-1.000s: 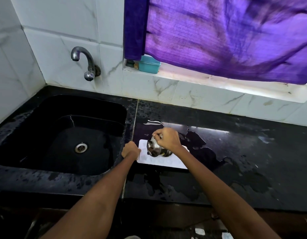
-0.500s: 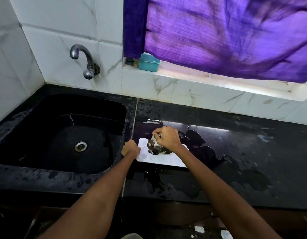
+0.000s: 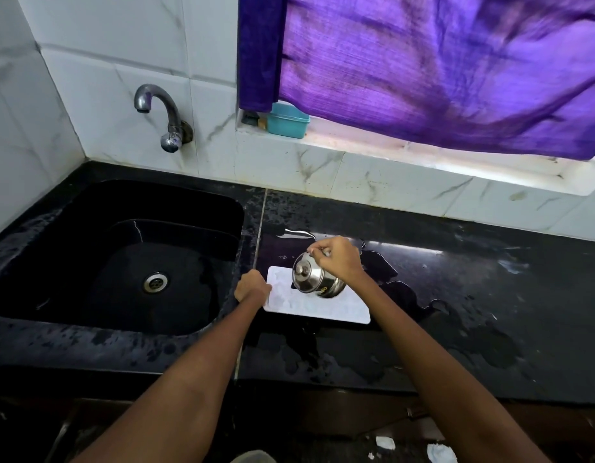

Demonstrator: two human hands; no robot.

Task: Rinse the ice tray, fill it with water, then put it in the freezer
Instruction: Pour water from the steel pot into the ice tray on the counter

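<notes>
Black stone counter (image 3: 456, 295): wet, puddled.
Black sink (image 3: 122, 262): left, tap (image 3: 162, 118) above.
White ice tray (image 3: 317, 307): flat on counter, right of sink; probably light, stiff, slippery; hold by both short ends, level.
Steel pot (image 3: 314, 279): tilted over tray, gripped by right hand (image 3: 337, 260).
Left hand (image 3: 252, 289): curled on tray's left edge.

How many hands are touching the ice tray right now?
1: the left hand grips the ice tray at its left end. The right hand holds a tilted steel pot above it.
</notes>
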